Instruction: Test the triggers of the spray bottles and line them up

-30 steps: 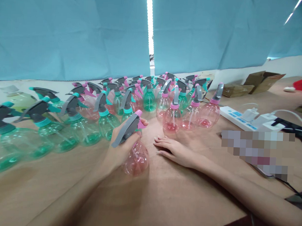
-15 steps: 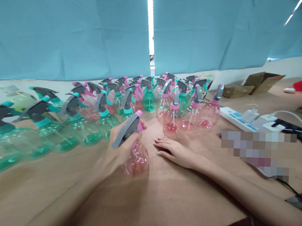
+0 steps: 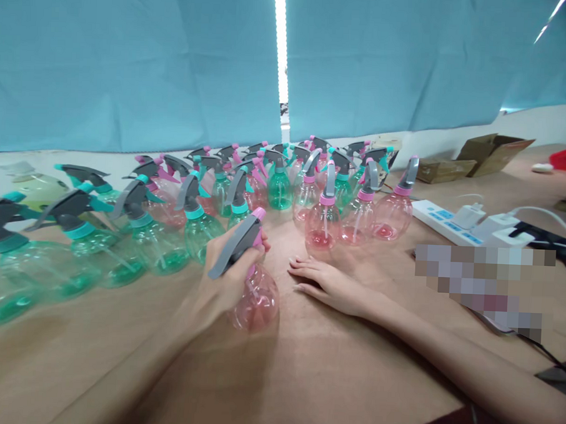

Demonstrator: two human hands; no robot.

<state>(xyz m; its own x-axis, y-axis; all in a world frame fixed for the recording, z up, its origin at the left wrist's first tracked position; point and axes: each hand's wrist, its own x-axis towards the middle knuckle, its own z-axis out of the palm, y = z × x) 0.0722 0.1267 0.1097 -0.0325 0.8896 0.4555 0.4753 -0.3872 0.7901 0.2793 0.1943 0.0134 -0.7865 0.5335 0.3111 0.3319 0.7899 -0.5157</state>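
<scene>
My left hand (image 3: 229, 266) is wrapped round the neck of a pink spray bottle (image 3: 259, 301) with a grey and pink trigger head. The bottle stands upright on the table, and its trigger is pulled in under my fingers. Flat on the tabletop to the right lies my right hand (image 3: 329, 286), fingers stretched out, holding nothing. Just beyond it is another pink spray bottle (image 3: 323, 229). Past my left hand stands a green spray bottle (image 3: 202, 233) with a teal collar.
Several green and pink spray bottles crowd the left and back of the brown table (image 3: 332, 376). At right are a white power strip (image 3: 444, 224) with plugs and a blurred-out flat object (image 3: 483, 289). Behind sit cardboard boxes (image 3: 489, 157) and a blue curtain (image 3: 177, 63).
The fingers of my left hand have drawn the pink trigger in towards the bottle's neck. My right hand and the other bottles stay where they were.
</scene>
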